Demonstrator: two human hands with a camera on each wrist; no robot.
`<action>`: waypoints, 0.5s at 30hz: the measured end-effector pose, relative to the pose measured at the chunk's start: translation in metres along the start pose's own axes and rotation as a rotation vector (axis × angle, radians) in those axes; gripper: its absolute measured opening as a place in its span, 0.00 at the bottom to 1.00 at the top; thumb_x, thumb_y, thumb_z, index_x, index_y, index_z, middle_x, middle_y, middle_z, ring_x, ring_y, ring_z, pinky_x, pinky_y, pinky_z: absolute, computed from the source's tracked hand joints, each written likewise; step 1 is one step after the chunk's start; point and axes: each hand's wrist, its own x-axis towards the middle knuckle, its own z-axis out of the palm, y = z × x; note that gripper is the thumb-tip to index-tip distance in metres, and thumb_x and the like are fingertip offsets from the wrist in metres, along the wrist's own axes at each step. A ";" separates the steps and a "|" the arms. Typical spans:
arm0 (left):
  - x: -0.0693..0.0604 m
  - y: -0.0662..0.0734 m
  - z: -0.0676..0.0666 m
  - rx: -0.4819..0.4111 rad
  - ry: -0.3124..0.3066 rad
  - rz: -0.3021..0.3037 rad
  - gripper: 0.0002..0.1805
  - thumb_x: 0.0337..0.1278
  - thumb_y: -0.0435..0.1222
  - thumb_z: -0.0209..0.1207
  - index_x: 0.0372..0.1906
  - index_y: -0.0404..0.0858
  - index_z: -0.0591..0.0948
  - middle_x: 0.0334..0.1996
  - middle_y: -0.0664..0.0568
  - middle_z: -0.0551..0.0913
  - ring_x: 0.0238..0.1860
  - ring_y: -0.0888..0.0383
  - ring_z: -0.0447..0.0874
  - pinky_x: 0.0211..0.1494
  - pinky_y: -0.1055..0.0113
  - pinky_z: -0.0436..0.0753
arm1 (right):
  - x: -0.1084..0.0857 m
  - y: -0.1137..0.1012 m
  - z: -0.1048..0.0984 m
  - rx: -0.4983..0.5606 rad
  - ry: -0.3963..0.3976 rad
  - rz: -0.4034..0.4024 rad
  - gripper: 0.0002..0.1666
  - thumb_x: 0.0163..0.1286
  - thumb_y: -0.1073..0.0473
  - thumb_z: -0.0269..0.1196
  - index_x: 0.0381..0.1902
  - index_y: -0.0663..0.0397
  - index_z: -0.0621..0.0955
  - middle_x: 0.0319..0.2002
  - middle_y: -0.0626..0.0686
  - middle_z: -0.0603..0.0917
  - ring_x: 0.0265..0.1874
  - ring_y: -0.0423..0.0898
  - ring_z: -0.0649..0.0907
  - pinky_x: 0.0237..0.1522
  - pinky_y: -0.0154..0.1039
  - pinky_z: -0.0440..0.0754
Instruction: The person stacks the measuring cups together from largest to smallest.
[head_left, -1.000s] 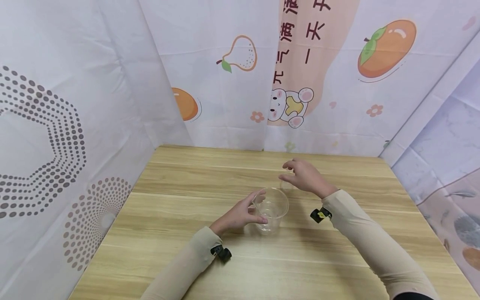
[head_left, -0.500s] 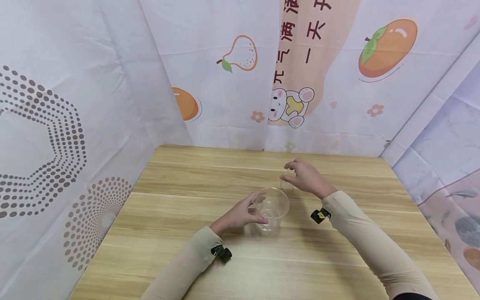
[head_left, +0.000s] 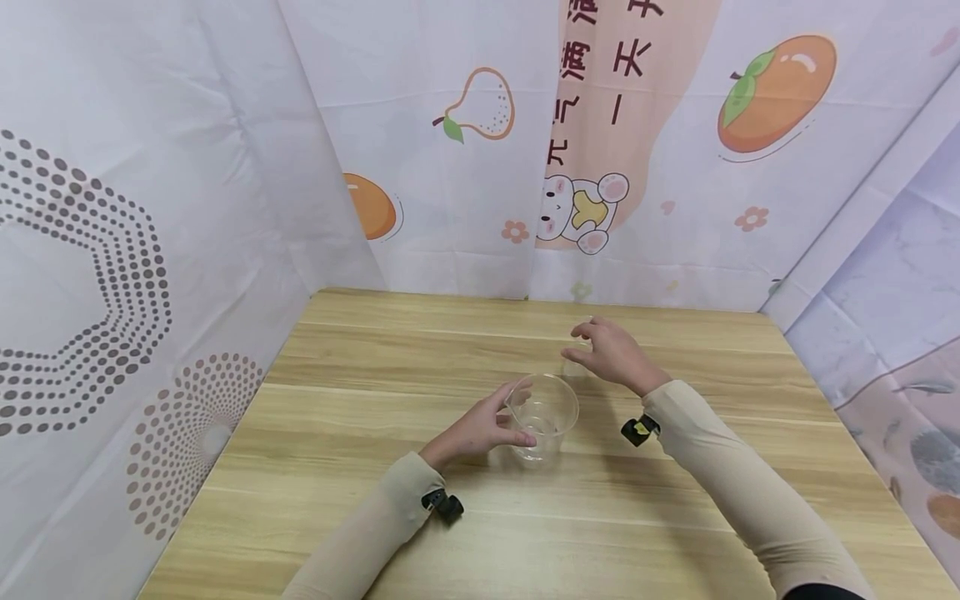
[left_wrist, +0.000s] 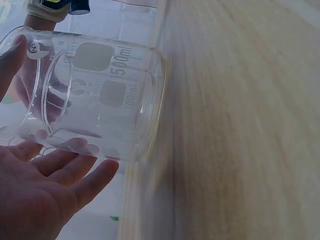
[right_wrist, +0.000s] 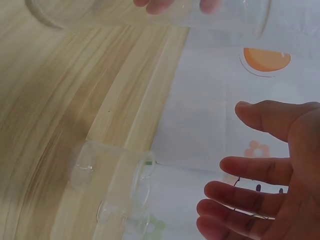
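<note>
My left hand (head_left: 480,429) holds a large clear glass beaker (left_wrist: 95,100) marked 500ml, thumb near the rim and fingers along the other side. In the head view this beaker stands upright at the middle of the table. Through its glass, the left wrist view shows a smaller 100ml marking; I cannot tell whether that vessel is inside or behind. A small clear beaker (right_wrist: 112,175) stands beyond, faint in the head view. Above its rim hovers my right hand (head_left: 613,354), fingers spread and loosely bent, apart from the glass in the right wrist view.
A wood-grain table (head_left: 360,508) lies under both hands. A white printed curtain (head_left: 450,208) hangs along its back edge, with another patterned curtain (head_left: 247,192) at the left. Each wrist carries a small black camera, one of them the left camera (head_left: 444,506).
</note>
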 end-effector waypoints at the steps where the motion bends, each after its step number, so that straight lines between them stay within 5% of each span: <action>1: 0.000 0.000 0.000 0.001 -0.001 0.000 0.49 0.51 0.44 0.71 0.75 0.62 0.55 0.73 0.48 0.65 0.74 0.53 0.61 0.72 0.51 0.70 | 0.000 0.001 0.001 -0.001 0.001 -0.001 0.27 0.67 0.48 0.63 0.52 0.66 0.81 0.47 0.66 0.82 0.46 0.59 0.82 0.48 0.56 0.81; 15: 0.000 -0.001 0.000 0.000 -0.004 0.000 0.49 0.51 0.44 0.71 0.74 0.64 0.55 0.73 0.50 0.64 0.75 0.54 0.60 0.72 0.51 0.69 | 0.001 0.008 0.007 -0.002 -0.026 0.040 0.29 0.68 0.48 0.63 0.54 0.68 0.79 0.47 0.67 0.81 0.46 0.60 0.81 0.48 0.56 0.80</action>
